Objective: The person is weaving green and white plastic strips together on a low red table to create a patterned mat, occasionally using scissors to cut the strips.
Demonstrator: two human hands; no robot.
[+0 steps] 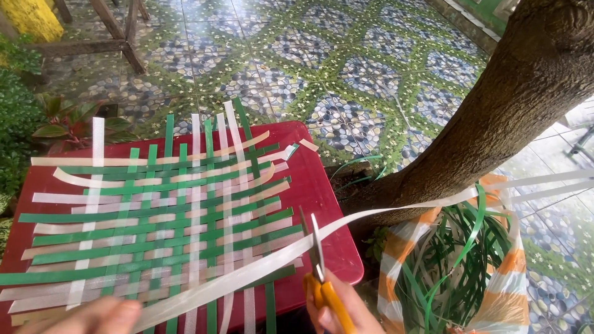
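Here, two hands, one pair of scissors [320,272], one woven mat [164,219], one red table [328,204], one bag [458,272], one tree trunk [495,111].

Right hand [337,309] at 6 o'clock, cut off by the lower edge, fingers closed around the orange scissor handles; blades parted and pointing toward 12, astride a long white strip [371,213]. Strip running from the left hand at 7 o'clock up past the blades toward 3 o'clock, out past the right edge.

Left hand [93,316] at 7 o'clock, mostly out of frame and blurred; seems to press on or pinch the strip's near end, but cannot tell the finger state for sure.

Mat of green and white strips crossing over and under, spread over the table at 9 o'clock; too many to count, roughly a dozen each way. Near edge of mat and table cut off below.

Bag striped orange and white at 4 o'clock, mouth open, stuffed with loose green and white strips; bottom out of view.

Trunk leaning from 5 o'clock up to 1 o'clock. Patterned floor tiles [346,68] at 12 o'clock. Leafy plants [25,111] at 9 o'clock, wooden legs [117,31] at 11 o'clock, top cut off.
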